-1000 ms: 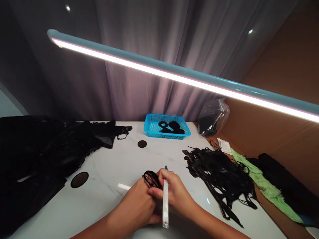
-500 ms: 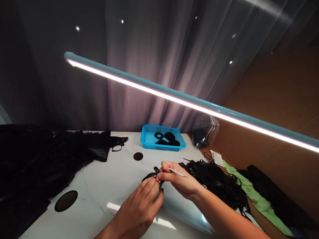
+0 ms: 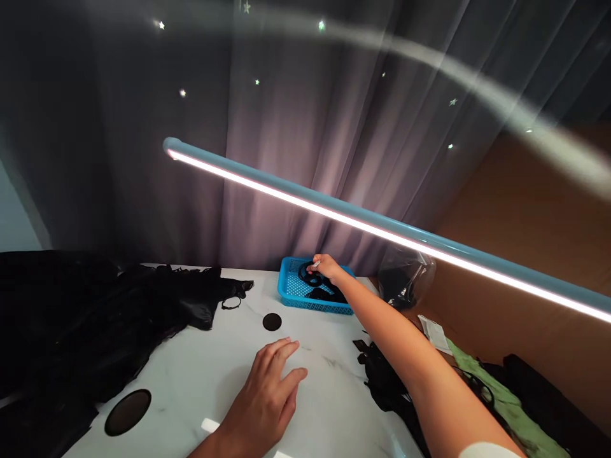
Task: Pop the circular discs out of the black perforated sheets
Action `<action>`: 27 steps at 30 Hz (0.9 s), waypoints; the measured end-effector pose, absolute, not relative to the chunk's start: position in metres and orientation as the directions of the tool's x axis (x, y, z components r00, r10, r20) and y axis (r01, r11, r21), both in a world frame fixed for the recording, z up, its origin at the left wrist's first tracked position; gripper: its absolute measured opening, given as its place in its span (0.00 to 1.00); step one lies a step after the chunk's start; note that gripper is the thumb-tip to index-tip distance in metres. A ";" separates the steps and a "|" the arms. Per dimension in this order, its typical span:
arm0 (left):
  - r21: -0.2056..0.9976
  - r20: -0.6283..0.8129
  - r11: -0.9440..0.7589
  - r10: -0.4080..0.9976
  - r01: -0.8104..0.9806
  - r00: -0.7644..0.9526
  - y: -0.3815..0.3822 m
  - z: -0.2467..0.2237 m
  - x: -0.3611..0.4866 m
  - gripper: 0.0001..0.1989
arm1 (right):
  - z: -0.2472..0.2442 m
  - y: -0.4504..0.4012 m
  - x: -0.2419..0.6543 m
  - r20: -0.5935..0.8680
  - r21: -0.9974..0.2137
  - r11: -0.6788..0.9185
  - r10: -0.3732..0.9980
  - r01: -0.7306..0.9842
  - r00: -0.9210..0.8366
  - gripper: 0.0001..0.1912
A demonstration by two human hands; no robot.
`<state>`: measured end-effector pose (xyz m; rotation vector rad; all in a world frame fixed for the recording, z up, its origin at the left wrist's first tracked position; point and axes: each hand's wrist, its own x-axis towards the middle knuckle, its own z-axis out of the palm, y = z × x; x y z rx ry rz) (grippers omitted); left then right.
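My right hand (image 3: 325, 267) reaches over the blue basket (image 3: 292, 299) at the back of the white table. Its fingers are closed round a thin white tool (image 3: 314, 264), with a black looped band (image 3: 305, 275) just below the fingertips; whether they touch the band cannot be made out. More black pieces (image 3: 324, 294) lie in the basket, partly behind my forearm. Near the front, my left hand (image 3: 270, 388) hovers over or rests on the white tabletop (image 3: 329, 381), fingers apart and nothing in them.
Black material (image 3: 162, 305) covers the left side. Black strips (image 3: 382, 375) lie right, beside green cloth (image 3: 510, 394) and a white packet (image 3: 434, 333). A clear bag (image 3: 405, 280) stands behind. A bright lamp bar (image 3: 334, 213) crosses above the table.
My right hand has moved from beside my left hand to the basket, still with the white tool. My left hand has opened, and the black band is gone from it. The view has shifted.
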<state>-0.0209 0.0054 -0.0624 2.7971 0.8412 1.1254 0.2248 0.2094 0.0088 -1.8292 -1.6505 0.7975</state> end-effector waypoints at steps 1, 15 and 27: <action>0.205 0.641 -0.857 0.482 0.473 0.597 0.005 -0.063 -0.021 0.18 | 0.003 0.217 0.224 -0.097 -0.717 -0.132 0.991 0.684 0.090 0.19; 0.284 0.606 -0.838 0.533 0.465 0.590 0.008 -0.069 -0.014 0.05 | -0.015 0.216 0.249 -0.030 -0.433 -0.297 0.949 0.851 0.315 0.18; 0.215 0.278 -0.617 0.782 0.757 0.558 0.004 -0.074 -0.018 0.15 | -0.039 0.076 0.201 0.218 -0.755 0.071 0.965 0.652 0.149 0.29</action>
